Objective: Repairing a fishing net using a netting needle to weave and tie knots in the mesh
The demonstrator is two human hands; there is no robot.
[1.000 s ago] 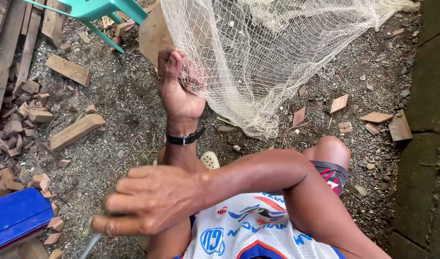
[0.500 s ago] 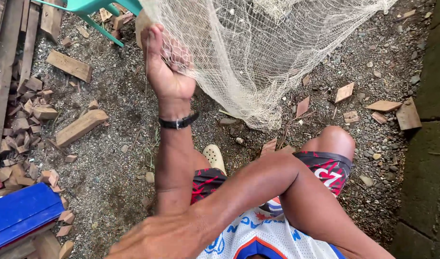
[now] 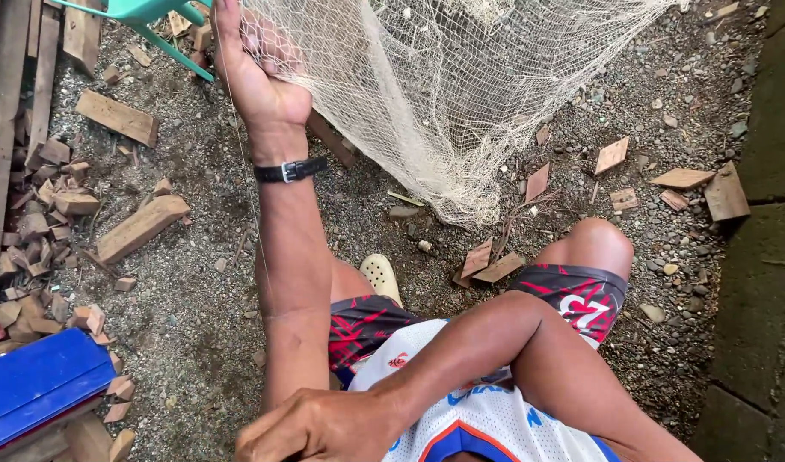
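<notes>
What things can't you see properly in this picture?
Head view:
- Left hand: fingertips buried in the net.
- Right hand: cut off by the bottom edge, so anything in its grip is hidden.
- Green chair: mostly beyond the top edge.
- Foot: only a pale shoe shows.

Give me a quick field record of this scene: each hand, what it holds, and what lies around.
left hand: raised, gripping the net's edge
net: pale mesh, hanging to the gravel
right hand: low, across the body, fist closed; a thin line seems to run up from it
wrist: black watch
ground: gravel, wood scraps
left edge: blue box
</notes>
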